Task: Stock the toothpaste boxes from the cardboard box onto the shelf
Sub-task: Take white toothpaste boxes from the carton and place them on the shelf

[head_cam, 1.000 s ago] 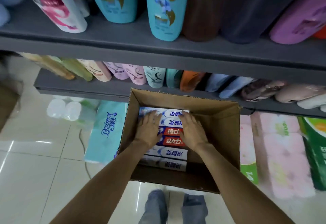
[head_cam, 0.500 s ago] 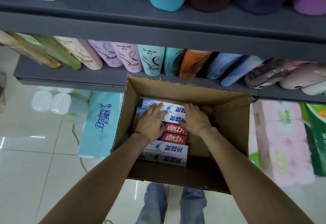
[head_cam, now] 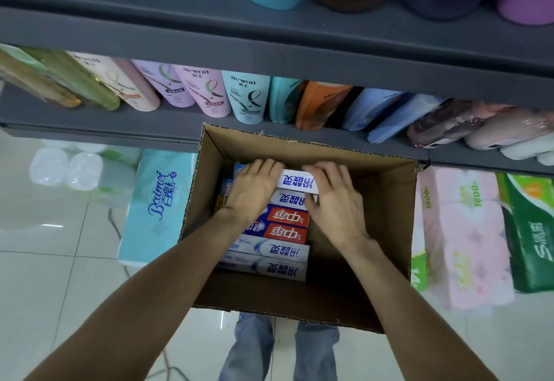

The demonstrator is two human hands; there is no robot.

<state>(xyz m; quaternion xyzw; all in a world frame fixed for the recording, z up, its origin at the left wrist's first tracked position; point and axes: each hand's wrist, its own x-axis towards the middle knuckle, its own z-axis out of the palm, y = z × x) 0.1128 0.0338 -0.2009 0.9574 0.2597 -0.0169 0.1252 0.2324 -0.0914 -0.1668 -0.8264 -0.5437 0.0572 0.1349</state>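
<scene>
An open cardboard box (head_cam: 386,200) sits on the floor below the grey shelf (head_cam: 168,122). Along its left side lies a row of toothpaste boxes, white-and-blue ones (head_cam: 269,266) and two red ones (head_cam: 286,226). Both hands reach into the far end of the row. My left hand (head_cam: 254,188) and my right hand (head_cam: 335,200) grip the ends of the farthest white toothpaste box (head_cam: 296,182), which is tilted up a little above the others. My right thumb rests on the second box.
Shampoo bottles (head_cam: 245,95) and pouches fill the grey shelf. A larger shelf (head_cam: 269,35) above carries big bottles. A teal tissue pack (head_cam: 159,200) stands left of the box, pink toilet-roll packs (head_cam: 467,236) and a green pack (head_cam: 530,230) right. My legs (head_cam: 281,350) stand below.
Both hands slid to the far end of the row and closed on the farthest white box, which has lifted slightly. The camera tipped downward and closer.
</scene>
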